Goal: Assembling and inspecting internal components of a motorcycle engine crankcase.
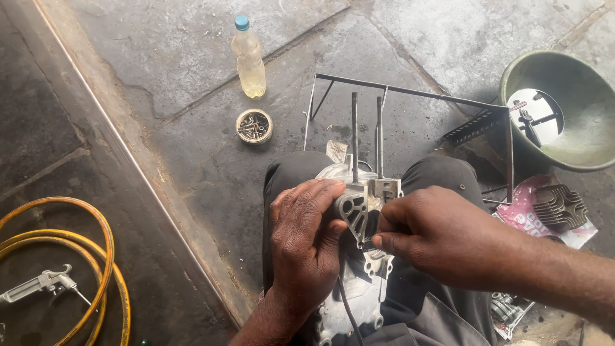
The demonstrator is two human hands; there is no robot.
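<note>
**Hands on an aluminium engine casing, seen from above**

Hose [96,256], yellow and coiled, lies at the far left on the dark stone floor [192,147], with a metal spray gun [38,285] resting inside its loops. Further right, a plastic bottle [249,59] with a blue cap and pale yellowish liquid lies on the floor; just below it stands a small round tin [254,125] filled with screws and small metal parts.

At centre, the engine casing [359,256], a grey cast-metal part, rests on the person's lap between the knees, which are covered by dark trousers [288,176]. Two long threaded studs [354,134] rise from its upper end, pointing away from the viewer. The left hand [307,240] is wrapped over the casing's left side, fingers curled across the top and thumb pressed against it. The right hand [435,240] is clenched just beside the casing on its right, thumb and forefinger pinched together at the metal edge; what they pinch is too small to tell.

Behind the studs stands a thin metal frame [410,93]. At the far right, a green basin [564,109] holds a white disc and a dark tool, and below it a finned cylinder part [560,205] lies on a pink printed sheet [525,214].
</note>
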